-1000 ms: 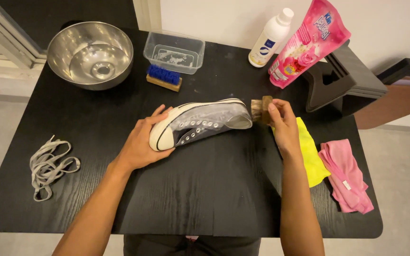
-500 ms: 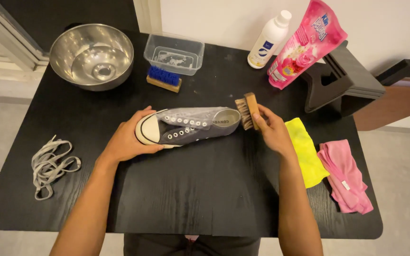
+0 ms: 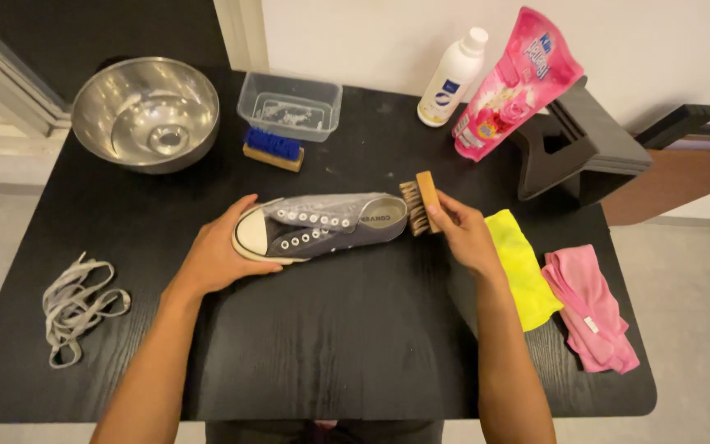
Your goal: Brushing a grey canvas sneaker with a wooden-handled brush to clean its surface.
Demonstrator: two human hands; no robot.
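A grey canvas sneaker [image 3: 326, 226] with a white toe cap and no laces lies on its side in the middle of the black table [image 3: 330, 345]. My left hand [image 3: 219, 251] grips its toe end. My right hand [image 3: 463, 234] holds a wooden brush [image 3: 422, 203] with brown bristles, pressed against the heel of the sneaker.
A steel bowl [image 3: 146, 113] sits at the back left, with a clear plastic tub [image 3: 290, 105] and a blue brush [image 3: 273, 149] beside it. A white bottle [image 3: 451, 77] and pink pouch [image 3: 516, 82] stand at the back. Yellow cloth [image 3: 524, 265], pink cloth [image 3: 590, 306] lie right; laces [image 3: 76, 300] left.
The sneaker has turned from tilted to lying flatter and shifted left with my left hand. The brush in my right hand moved left along with the heel.
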